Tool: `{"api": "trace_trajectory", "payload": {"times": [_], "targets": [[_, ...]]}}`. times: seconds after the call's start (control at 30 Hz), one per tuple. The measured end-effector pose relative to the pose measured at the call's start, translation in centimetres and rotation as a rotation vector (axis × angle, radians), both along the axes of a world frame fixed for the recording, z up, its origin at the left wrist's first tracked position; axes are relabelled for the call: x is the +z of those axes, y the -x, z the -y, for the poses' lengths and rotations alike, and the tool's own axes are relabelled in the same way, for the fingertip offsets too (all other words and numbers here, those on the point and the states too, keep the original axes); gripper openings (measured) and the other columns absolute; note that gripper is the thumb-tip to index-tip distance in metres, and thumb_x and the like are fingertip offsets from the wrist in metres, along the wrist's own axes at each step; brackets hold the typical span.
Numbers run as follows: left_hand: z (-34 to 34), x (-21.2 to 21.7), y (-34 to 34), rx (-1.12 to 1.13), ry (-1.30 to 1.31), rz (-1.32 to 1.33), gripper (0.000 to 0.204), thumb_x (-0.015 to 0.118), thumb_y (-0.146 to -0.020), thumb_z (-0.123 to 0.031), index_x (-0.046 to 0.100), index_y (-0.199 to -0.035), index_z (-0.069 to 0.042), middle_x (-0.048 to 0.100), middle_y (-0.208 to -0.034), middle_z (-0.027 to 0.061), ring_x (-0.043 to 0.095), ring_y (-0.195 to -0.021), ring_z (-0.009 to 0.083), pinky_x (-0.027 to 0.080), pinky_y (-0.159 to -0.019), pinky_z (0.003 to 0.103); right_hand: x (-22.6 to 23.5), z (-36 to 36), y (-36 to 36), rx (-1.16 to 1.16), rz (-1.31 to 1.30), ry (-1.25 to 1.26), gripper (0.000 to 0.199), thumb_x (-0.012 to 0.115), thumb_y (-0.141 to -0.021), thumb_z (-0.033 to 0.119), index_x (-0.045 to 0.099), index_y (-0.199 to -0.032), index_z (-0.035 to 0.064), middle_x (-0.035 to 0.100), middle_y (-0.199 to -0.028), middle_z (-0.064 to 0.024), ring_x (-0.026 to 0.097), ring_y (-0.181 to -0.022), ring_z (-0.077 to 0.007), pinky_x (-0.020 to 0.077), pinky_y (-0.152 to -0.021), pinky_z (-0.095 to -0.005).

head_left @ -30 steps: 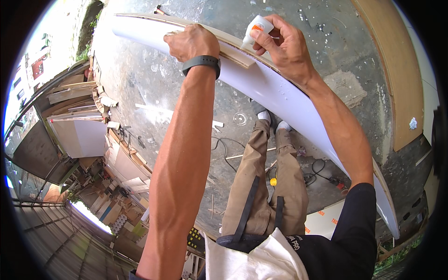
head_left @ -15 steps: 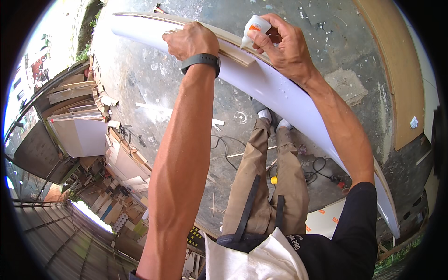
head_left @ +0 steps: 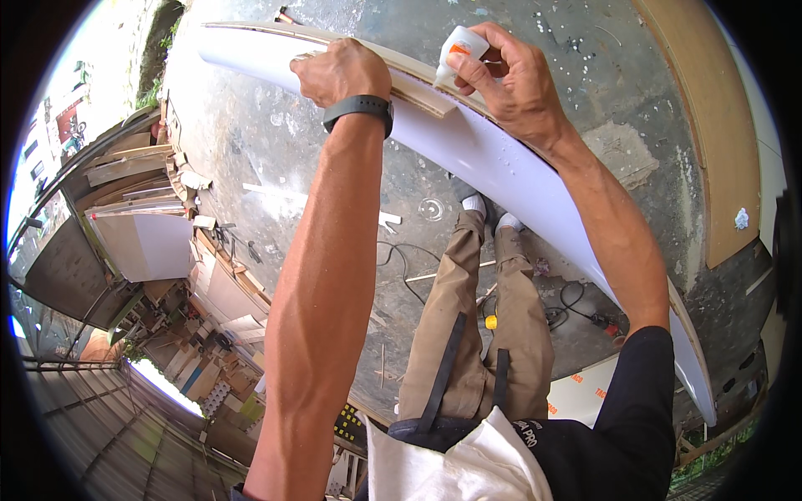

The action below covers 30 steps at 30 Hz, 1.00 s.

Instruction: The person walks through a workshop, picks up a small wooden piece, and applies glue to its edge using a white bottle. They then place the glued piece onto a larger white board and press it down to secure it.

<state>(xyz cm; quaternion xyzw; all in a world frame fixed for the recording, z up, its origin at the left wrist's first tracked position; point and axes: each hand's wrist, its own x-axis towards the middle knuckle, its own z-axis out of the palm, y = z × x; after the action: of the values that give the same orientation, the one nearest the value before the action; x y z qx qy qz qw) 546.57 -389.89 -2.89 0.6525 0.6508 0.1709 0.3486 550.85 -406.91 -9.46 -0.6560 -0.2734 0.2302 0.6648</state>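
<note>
A long white panel stretches across in front of me, with a layered wood edge running along its far side. My left hand is closed over that edge, gripping a short light wooden strip that lies along it; its fingertips are partly hidden. The strip's free end sticks out to the right of that hand. In my right hand, pinched between thumb and fingers, is a small white squeeze bottle with an orange mark, likely glue. Its nozzle points down at the joint between strip and panel edge.
Below the panel, a black cable and a yellow object lie on the stained concrete floor. Wood offcuts are stacked at the left. A large brown board lies at the right, and a hammer-like tool beyond the panel.
The bottle in my right hand has shifted very slightly to the right along the strip. My left hand stays in place on the strip.
</note>
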Motion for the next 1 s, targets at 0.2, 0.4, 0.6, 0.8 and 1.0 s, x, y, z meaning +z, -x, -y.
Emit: {"api": "trace_trajectory", "payload": {"times": [0.2,0.4,0.6,0.8,1.0], "targets": [[0.05,-0.05,0.19,-0.007,0.004,0.018,0.046,0.066,-0.094,-0.015,0.049,-0.127,0.014,0.060,-0.125,0.0359,0.070,-0.108,0.0440,0.059,-0.099,0.046,0.07,0.01,0.12,-0.005,0.043,0.025,0.028,0.070,-0.100,0.025,0.064,-0.114,0.0014,0.073,-0.093,-0.0090,0.074,-0.077,-0.0137,0.0619,-0.071,-0.0275],[0.11,0.01,0.16,-0.001,0.025,0.027,0.047,0.065,-0.095,-0.015,0.048,-0.129,0.013,0.059,-0.126,0.0361,0.069,-0.108,0.0441,0.059,-0.101,0.046,0.05,0.07,0.06,-0.002,0.017,0.011,0.028,0.070,-0.100,0.025,0.064,-0.113,0.0015,0.073,-0.093,-0.0084,0.074,-0.077,-0.0133,0.0618,-0.071,-0.0267],[-0.08,-0.12,0.24,-0.004,0.021,0.028,0.047,0.066,-0.095,-0.016,0.049,-0.127,0.013,0.060,-0.125,0.0358,0.070,-0.108,0.0441,0.059,-0.100,0.046,0.28,0.08,0.04,0.003,0.013,-0.006,0.027,0.070,-0.100,0.025,0.064,-0.112,0.0015,0.073,-0.093,-0.0085,0.074,-0.077,-0.0130,0.0617,-0.070,-0.0264],[-0.23,-0.34,0.14,0.007,-0.004,0.014,0.049,0.070,-0.094,-0.020,0.051,-0.124,0.015,0.062,-0.124,0.0351,0.070,-0.107,0.0440,0.058,-0.098,0.046,0.45,0.05,0.00,0.015,0.056,0.019,0.028,0.070,-0.100,0.026,0.064,-0.113,0.0019,0.073,-0.093,-0.0083,0.074,-0.076,-0.0129,0.0616,-0.070,-0.0267],[-0.43,-0.55,0.20,-0.049,-0.037,-0.064,0.031,0.057,-0.098,-0.011,0.049,-0.123,0.008,0.066,-0.108,0.0311,0.074,-0.093,0.0419,0.068,-0.084,0.045,0.03,0.24,-0.03,0.004,-0.020,0.000,0.028,0.070,-0.100,0.025,0.065,-0.114,0.0020,0.073,-0.093,-0.0075,0.073,-0.079,-0.0121,0.0608,-0.073,-0.0262]]}}
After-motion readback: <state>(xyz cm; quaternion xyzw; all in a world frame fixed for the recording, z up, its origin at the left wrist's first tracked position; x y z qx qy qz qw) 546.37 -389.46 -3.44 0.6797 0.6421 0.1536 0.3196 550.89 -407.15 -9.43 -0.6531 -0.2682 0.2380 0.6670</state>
